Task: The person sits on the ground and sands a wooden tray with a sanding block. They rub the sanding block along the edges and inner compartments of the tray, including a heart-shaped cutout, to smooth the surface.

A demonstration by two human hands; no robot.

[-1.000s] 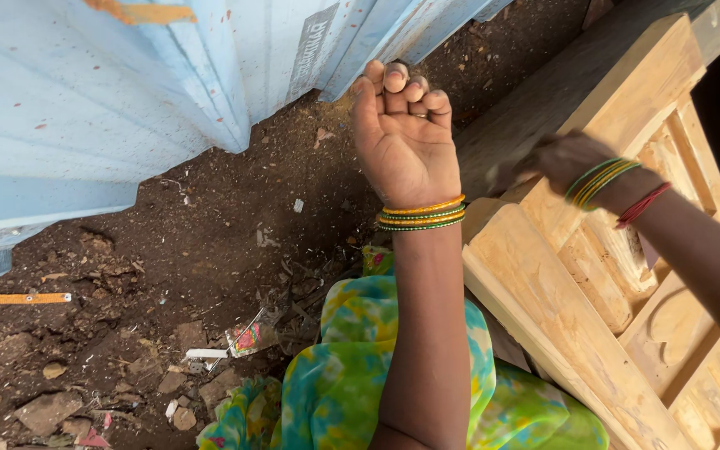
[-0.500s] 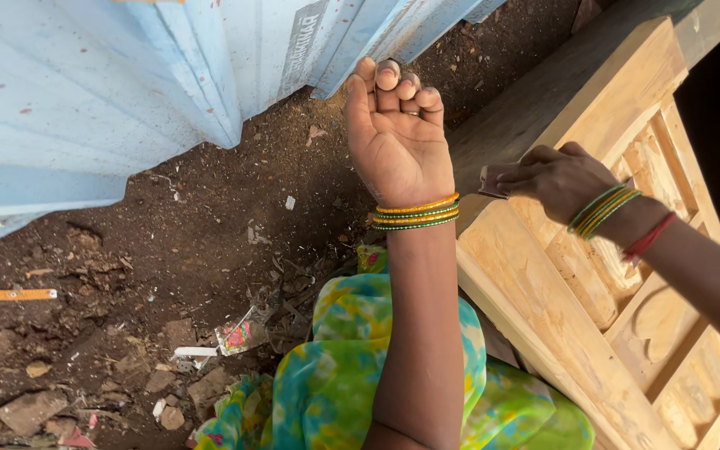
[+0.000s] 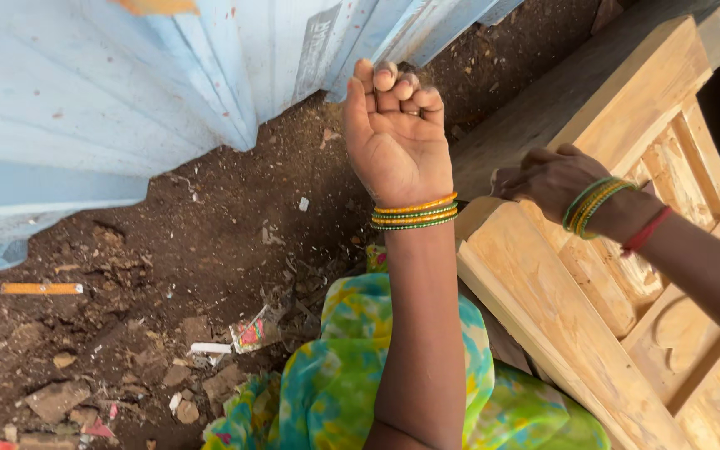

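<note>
The left hand (image 3: 397, 137) is raised in the middle of the view with its palm turned toward the camera and its fingers (image 3: 401, 87) curled loosely inward over the palm; nothing can be seen inside them, and the hand touches nothing. Orange and green bangles (image 3: 414, 213) ring its wrist.

The right hand (image 3: 547, 179) rests on the upper edge of a pale wooden door panel (image 3: 560, 308) that lies slanted on the right. Its fingers are drawn together and pressed onto the wood, and they seem to pinch something small and light at the tips, though it is too small to tell what. Green bangles (image 3: 591, 202) and a red thread (image 3: 645, 231) sit on this wrist.

The panel is unpainted light wood with a plain flat frame and carved, recessed sections down its middle; it touches the ground at its lower edge and lies just beside the person's knee, which is covered by green, yellow and blue patterned cloth (image 3: 351, 375).

On the dark soil (image 3: 210, 242) to the left lie a small torn wrapper (image 3: 250, 333) in red and white, a white scrap just beside it, and, well apart near the left edge, a thin orange strip (image 3: 41, 288). Stones and rubble scatter the lower left. Above them stands a light blue corrugated sheet (image 3: 126, 92) bearing a small dark rectangular label near its upper middle.
</note>
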